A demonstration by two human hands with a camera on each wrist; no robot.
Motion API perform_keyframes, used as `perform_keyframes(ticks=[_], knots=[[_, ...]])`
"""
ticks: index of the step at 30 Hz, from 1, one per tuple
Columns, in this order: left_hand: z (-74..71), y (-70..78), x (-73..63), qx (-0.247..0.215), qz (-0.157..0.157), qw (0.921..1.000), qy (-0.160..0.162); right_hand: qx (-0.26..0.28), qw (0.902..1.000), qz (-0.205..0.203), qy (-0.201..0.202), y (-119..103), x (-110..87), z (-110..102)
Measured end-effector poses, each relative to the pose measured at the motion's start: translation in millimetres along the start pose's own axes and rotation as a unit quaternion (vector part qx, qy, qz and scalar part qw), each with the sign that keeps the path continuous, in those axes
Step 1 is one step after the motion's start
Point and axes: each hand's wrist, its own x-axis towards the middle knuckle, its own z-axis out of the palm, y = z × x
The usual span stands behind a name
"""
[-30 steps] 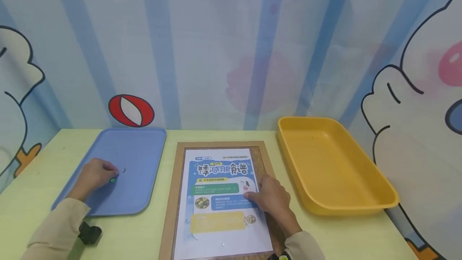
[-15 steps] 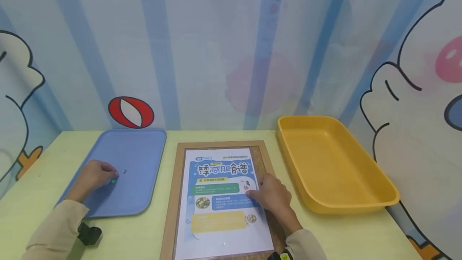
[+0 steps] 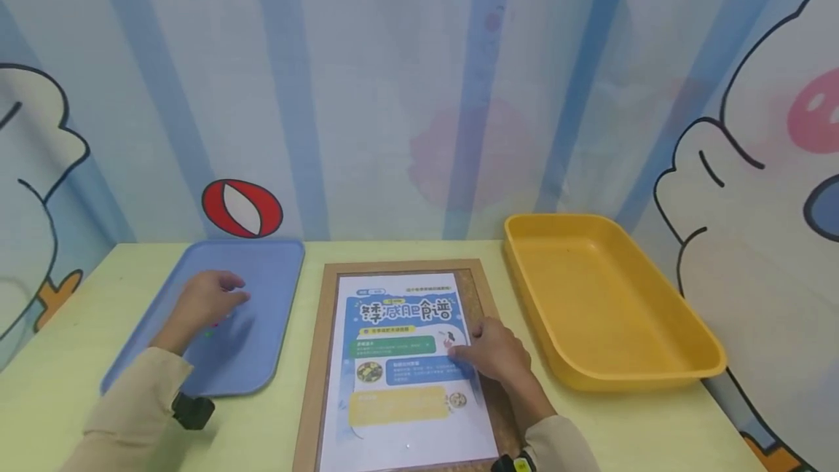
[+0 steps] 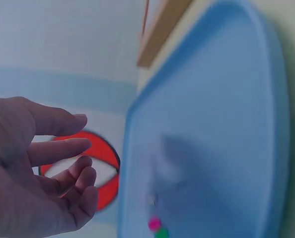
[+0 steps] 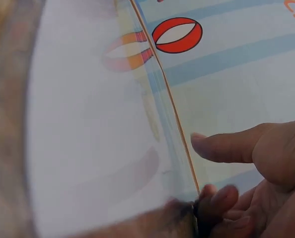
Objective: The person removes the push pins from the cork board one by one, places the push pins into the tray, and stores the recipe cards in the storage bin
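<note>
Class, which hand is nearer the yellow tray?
Right: the right hand is at the framed board beside the yellow tray; the left hand is above the blue tray.

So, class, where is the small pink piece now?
In the left wrist view's lower middle, the small pink piece lies on the blue tray, on the person's left, beside the green piece.

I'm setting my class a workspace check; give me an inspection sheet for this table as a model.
Surface: pale yellow-green table.
Job's things: blue tray at left, holding a pink bead and a green bead; framed board in the middle, bearing a printed sheet.
Clutter: yellow tub right of the board, no hand on it.
Hands: left hand above the tray, holding nothing; right hand at the board's right side, thumb extended.
Cables: nothing seen.
Surroundings: striped backdrop with cartoon figures.
</note>
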Motion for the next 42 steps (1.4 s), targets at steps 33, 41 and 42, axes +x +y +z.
perform_keyframes(ticks=[33, 41, 42], knots=[[100.0, 88.3, 45.2, 0.053, 0.055, 0.997, -0.008, 0.128, 0.9915, 0.004, -0.021, 4, 1.9, 1], [100.5, 91.1, 42.9, 0.05, 0.033, 0.9976, -0.034, 0.184, 0.982, 0.017, -0.039, 6, 2.9, 3], [100.9, 90.9, 42.8, 0.047, 0.032, 0.9978, -0.034, 0.189, 0.9809, 0.016, -0.041, 7, 2.8, 3]])
